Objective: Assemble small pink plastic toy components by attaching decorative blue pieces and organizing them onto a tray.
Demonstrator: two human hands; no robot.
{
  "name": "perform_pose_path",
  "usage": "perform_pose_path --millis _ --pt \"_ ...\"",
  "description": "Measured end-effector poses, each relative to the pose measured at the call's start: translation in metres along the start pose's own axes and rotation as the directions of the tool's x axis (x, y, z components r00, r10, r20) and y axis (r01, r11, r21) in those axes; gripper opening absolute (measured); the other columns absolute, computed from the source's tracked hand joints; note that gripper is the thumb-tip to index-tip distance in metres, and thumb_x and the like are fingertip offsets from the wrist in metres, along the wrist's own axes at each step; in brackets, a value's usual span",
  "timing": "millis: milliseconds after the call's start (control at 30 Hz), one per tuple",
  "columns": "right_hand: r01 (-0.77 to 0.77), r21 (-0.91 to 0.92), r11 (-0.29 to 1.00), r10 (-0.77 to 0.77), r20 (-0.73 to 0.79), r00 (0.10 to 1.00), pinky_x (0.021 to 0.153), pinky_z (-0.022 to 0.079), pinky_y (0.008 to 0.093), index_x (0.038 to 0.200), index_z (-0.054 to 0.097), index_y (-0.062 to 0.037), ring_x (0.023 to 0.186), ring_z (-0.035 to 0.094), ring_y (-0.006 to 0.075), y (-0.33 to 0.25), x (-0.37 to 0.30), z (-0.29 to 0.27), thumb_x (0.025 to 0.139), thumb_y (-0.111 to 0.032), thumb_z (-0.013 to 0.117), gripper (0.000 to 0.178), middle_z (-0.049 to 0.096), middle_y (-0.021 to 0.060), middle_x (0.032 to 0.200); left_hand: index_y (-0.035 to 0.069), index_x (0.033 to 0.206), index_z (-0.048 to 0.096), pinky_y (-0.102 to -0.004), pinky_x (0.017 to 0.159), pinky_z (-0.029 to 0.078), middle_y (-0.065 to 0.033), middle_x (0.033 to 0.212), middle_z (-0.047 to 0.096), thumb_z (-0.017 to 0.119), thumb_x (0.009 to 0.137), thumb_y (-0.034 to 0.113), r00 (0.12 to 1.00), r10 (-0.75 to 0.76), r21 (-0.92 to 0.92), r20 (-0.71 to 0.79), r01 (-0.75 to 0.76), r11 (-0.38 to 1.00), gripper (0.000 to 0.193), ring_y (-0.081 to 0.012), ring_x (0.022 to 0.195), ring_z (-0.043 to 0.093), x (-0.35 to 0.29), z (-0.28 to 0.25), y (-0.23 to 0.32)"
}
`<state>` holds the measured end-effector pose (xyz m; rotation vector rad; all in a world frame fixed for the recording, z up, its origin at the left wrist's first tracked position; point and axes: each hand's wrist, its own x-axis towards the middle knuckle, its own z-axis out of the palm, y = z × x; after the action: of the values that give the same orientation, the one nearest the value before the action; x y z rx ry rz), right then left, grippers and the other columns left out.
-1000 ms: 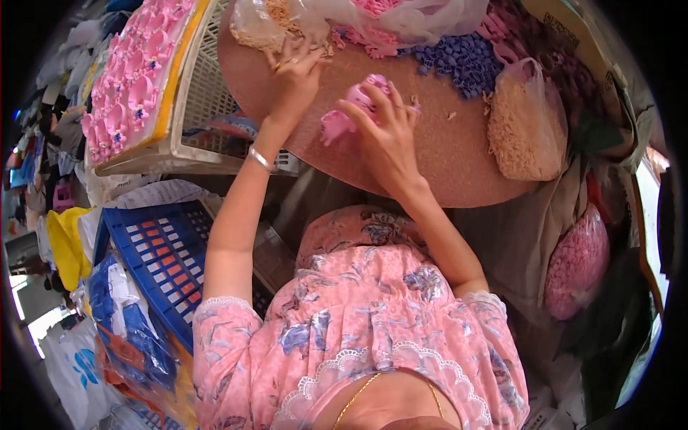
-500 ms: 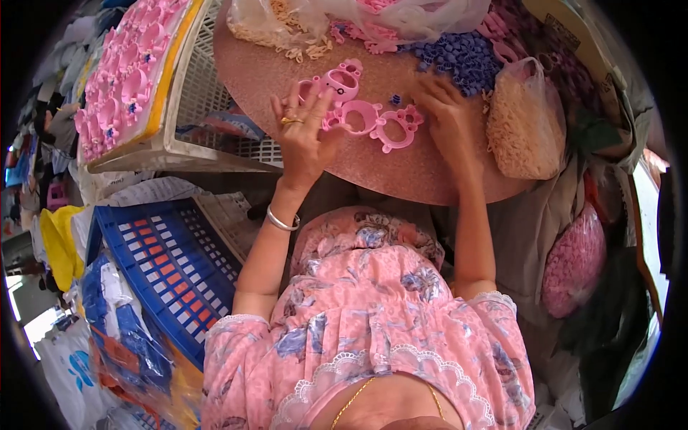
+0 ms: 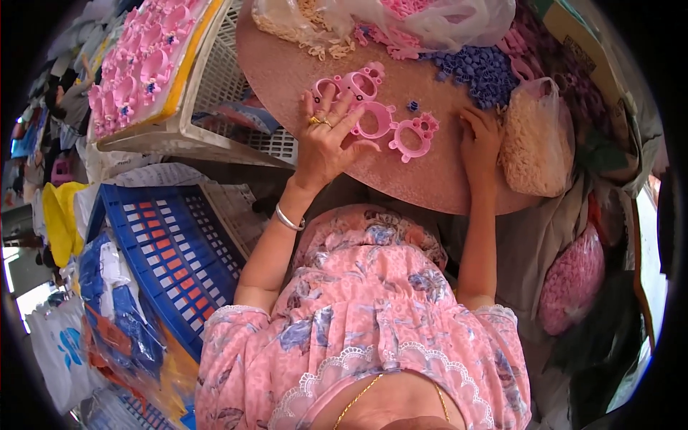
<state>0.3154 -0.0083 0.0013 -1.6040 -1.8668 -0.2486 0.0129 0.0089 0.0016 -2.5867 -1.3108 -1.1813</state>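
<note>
Clock read over the whole view, twelve away from the wearer. Pink rings (image 3: pixel 393 124) are lying loose on the round desk (image 3: pixel 444 183), between twelve and one. Left hand (image 3: pixel 326 147), at twelve, is resting over the nearer-left rings, fingers spreading, thumb standing off. Right hand (image 3: pixel 480 147), at two, is hovering or resting near the desk, fingers curling; whether they are pinching anything, cannot tell.

Progress, by my judgement: pink pieces with blue bits (image 3: pixel 143 68) are already filling the tray (image 3: pixel 188 64) at ten, seemingly finished. The rings under hand are still waiting; one blue piece (image 3: pixel 413 105) is lying just beyond them, apart. Plenty is remaining in the blue pile (image 3: pixel 474 75), half past one.

Around: a bag of beige bits (image 3: pixel 537 147) is standing beside the right hand at two, crowding that side. A clear bag (image 3: pixel 459 21) is sprawling at one, edging the blue pile. A blue basket (image 3: pixel 154 236) is leaning at half past eight.
</note>
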Motion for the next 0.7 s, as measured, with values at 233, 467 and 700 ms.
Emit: perform_pose_path --millis 233,467,700 --pt "-0.079 0.157 0.985 0.083 -0.024 0.996 0.082 0.047 0.0379 0.097 0.071 -0.0029 0.093 0.064 0.0311 -0.014 0.011 -0.005 0.082 -0.005 0.072 0.016 0.068 0.0116 0.101 0.008 0.116 0.071 -0.0553 0.117 0.021 -0.0109 0.136 0.059 0.079 0.072 0.045 1.0 -0.011 -0.045 0.015 0.011 0.999 0.058 -0.0352 0.138 0.043 -0.002 0.003 0.0" --pt "-0.101 0.233 0.967 0.105 -0.005 0.994 0.079 0.048 0.0387 0.094 0.072 -0.0037 0.087 0.064 0.03 -0.015 0.009 0.002 0.083 -0.006 0.071 0.011 0.07 0.0115 0.083 0.008 0.113 0.072 -0.0543 0.118 0.021 -0.0102 0.134 0.061 0.083 0.068 0.037 1.0 -0.028 -0.049 0.012 0.029 0.998 0.055 -0.0344 0.138 0.043 -0.003 0.004 0.0" --pt "0.016 0.012 1.0 -0.015 -0.05 0.999 0.086 0.046 0.0413 0.099 0.072 -0.0053 0.087 0.063 0.0287 -0.017 0.009 0.003 0.083 -0.011 0.072 0.017 0.069 0.0107 0.088 0.008 0.103 0.075 -0.0563 0.118 0.021 -0.009 0.135 0.06 0.084 0.065 0.03 0.999 -0.033 -0.075 0.007 0.033 0.997 0.046 -0.0336 0.138 0.042 -0.005 0.006 -0.001"
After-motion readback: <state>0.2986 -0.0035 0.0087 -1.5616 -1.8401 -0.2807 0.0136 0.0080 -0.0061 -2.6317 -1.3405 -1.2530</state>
